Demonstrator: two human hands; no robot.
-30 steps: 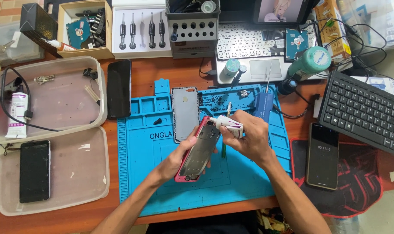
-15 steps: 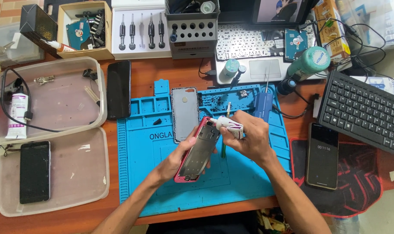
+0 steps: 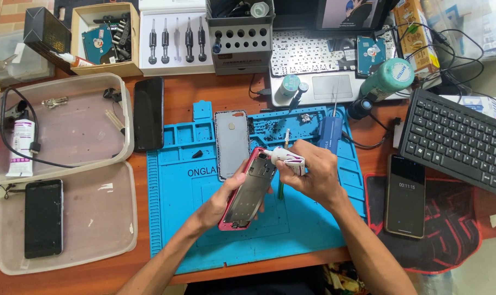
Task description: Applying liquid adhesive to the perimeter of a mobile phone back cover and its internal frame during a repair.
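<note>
- Pink phone frame [image 3: 249,188] over the blue mat [image 3: 171,218], long axis tilted, top end up and right.
- Left hand [image 3: 221,201] clasped round frame's lower half, from the left.
- Right hand [image 3: 312,173] gripping small white tube [image 3: 283,157], nozzle at frame's top end; nearer hand to that end.

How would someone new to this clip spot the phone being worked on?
Start at the big blue silicone work mat mid-desk. Over its centre the left hand props up a red-framed phone body, while the right hand presses a small white tube to its top corner. Unlike the other phones, it is opened, tilted and red-edged.
</note>
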